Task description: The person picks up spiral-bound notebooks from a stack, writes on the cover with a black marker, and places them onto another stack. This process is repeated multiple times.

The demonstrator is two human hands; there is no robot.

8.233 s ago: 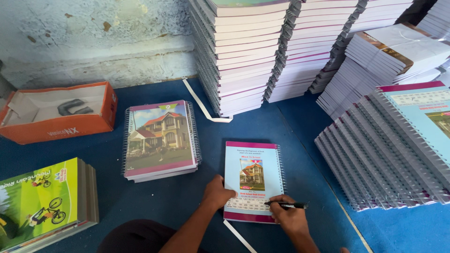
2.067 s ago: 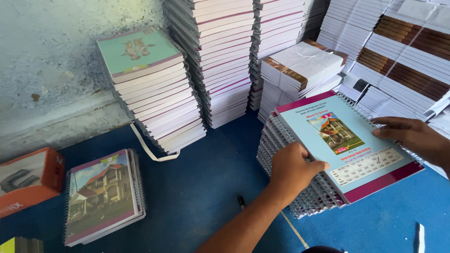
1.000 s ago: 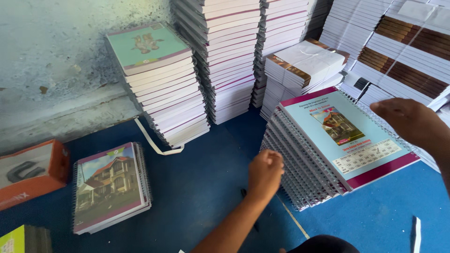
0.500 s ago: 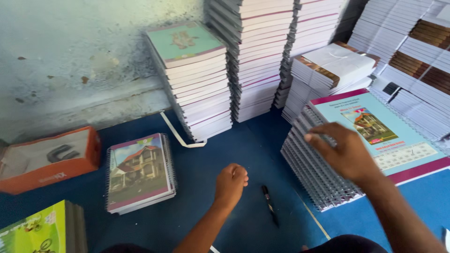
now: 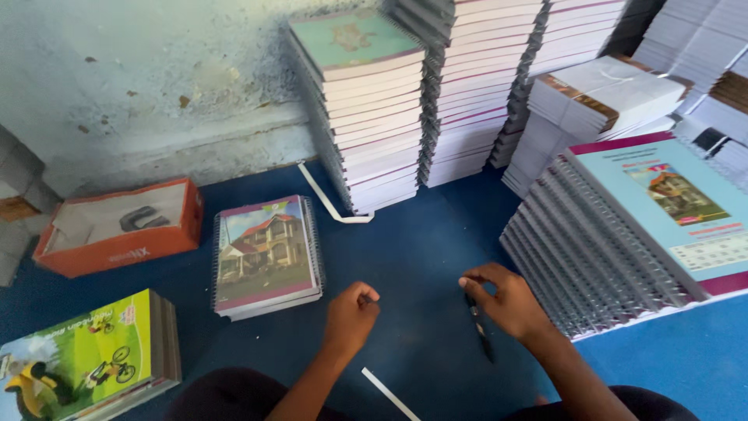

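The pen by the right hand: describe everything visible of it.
The pen is slim, dark and looks like plastic. It lies flat on the blue floor covering, running from the right hand down toward the camera. The hand's fingers curl over its upper end, apparently touching it, so that end is hidden. Its lower end is free. It sits just left of the slanted stack of spiral notebooks, not touching it.

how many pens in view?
1: a black pen on the blue floor, under the right hand beside the slanted notebook stack. Others may be hidden.
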